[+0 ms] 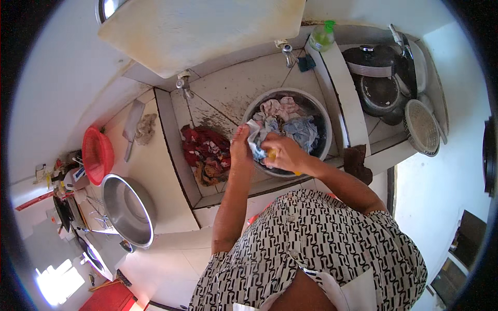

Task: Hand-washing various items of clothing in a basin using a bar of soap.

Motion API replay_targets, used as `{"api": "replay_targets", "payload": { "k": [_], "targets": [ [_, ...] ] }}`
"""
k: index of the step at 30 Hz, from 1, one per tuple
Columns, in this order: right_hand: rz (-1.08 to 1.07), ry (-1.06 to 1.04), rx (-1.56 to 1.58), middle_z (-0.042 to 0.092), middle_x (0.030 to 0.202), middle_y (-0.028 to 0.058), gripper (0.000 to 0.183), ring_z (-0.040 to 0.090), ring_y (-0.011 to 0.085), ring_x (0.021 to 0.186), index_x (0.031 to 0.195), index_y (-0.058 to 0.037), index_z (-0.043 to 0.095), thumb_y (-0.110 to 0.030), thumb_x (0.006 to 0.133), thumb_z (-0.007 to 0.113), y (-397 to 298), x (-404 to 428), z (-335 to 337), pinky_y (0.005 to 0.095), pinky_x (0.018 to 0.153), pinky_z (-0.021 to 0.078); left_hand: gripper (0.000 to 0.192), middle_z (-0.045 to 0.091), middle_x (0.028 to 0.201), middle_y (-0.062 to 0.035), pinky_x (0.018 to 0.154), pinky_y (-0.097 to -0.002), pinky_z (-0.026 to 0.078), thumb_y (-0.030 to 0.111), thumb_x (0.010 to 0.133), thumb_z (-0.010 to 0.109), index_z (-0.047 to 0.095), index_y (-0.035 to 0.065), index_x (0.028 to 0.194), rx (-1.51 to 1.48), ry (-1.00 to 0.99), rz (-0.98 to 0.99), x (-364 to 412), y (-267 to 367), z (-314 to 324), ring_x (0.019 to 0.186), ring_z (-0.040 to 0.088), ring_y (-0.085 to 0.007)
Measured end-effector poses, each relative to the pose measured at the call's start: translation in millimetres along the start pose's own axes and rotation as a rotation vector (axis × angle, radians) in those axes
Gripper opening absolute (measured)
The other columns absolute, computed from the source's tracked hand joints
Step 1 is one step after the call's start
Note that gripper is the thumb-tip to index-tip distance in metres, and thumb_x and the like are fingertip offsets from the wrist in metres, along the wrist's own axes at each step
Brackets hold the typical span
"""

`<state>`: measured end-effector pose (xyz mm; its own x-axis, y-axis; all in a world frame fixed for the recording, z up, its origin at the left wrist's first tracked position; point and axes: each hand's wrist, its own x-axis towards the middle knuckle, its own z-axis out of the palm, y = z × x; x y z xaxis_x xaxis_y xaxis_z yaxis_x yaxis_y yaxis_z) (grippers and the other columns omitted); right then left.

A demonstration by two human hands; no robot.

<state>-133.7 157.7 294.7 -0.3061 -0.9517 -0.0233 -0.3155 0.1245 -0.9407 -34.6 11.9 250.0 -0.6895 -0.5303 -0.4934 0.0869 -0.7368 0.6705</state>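
A pale cloth (253,142) with blue patches is stretched between my hands above a round metal basin (327,134). My left hand (240,144) grips its upper left edge. In my right hand (286,152) is a yellow object (271,154), perhaps a bar of soap, pressed against the cloth; the fingers hide most of it. Wet pink, white and blue clothes (299,130) lie heaped inside the basin. Left of the basin, a pile of dark red and brown clothes (206,151) rests on the tiled sink floor (221,91).
Two taps (184,83) (288,54) jut from the back wall. A green soap bottle (323,37) stands on the divider, beside pots (373,81) and a colander (422,126). On the left counter are a cleaver (132,124), a red basket (97,155) and a steel bowl (130,212).
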Motion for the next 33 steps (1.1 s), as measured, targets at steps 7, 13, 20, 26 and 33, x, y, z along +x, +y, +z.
{"api": "replay_targets", "payload": {
  "k": [7,13,20,26,33],
  "targets": [
    [-0.406,-0.055,-0.559,0.053,0.106,0.0103,0.026,0.056,0.0294,0.093,0.09,-0.0076,0.061,-0.022,0.07,0.07,-48.1,6.6,9.8,0.0437,0.077,0.0463,0.031,0.059,0.115,-0.0131,0.098,-0.0445,0.045,0.029,0.096,0.046,0.053,0.0024,0.112,-0.55,-0.134,-0.12,-15.6,0.8,19.1,0.112,0.055,-0.0282],
    [-0.393,0.362,-0.706,0.056,0.103,0.0071,0.029,0.053,0.0279,0.097,0.089,-0.0103,0.061,-0.036,0.076,0.065,-22.2,59.9,28.9,0.047,0.082,0.0432,0.059,0.048,0.133,-0.0147,0.103,-0.0452,0.039,0.051,0.094,0.041,0.044,0.0064,0.132,-0.395,-0.275,-0.11,-49.9,8.6,87.7,0.119,0.05,-0.0272],
    [0.224,0.059,-0.06,0.064,0.089,0.0103,0.043,0.063,0.0277,0.078,0.098,-0.0049,0.063,-0.042,0.077,0.067,74.6,68.4,-52.3,0.0448,0.075,0.0476,0.088,0.023,0.152,-0.0026,0.103,-0.0533,0.034,0.072,0.084,0.039,0.028,0.0088,0.145,-0.37,-0.227,-0.191,-53.5,4.2,68.2,0.131,0.035,-0.0225],
    [0.409,-0.001,0.422,0.063,0.079,0.0051,0.023,0.059,0.0146,0.066,0.087,-0.0047,0.063,-0.024,0.076,0.07,35.9,33.4,-20.3,0.0302,0.055,0.0496,0.063,0.05,0.131,-0.0092,0.095,-0.0363,0.043,0.019,0.08,0.056,0.038,0.0081,0.139,0.078,-0.185,-0.203,-35.7,10.3,46.3,0.111,0.053,-0.0205],
    [0.425,-0.026,0.591,0.06,0.073,0.0024,0.021,0.057,0.0118,0.061,0.083,-0.0044,0.061,-0.021,0.075,0.071,30.8,26.6,-36.6,0.0277,0.054,0.0466,0.041,0.064,0.096,-0.0027,0.074,-0.0256,0.046,-0.002,0.072,0.055,0.059,-0.0001,0.113,0.494,-0.062,0.0,-29.2,4.7,21.2,0.081,0.058,-0.0122]
  ]
}}
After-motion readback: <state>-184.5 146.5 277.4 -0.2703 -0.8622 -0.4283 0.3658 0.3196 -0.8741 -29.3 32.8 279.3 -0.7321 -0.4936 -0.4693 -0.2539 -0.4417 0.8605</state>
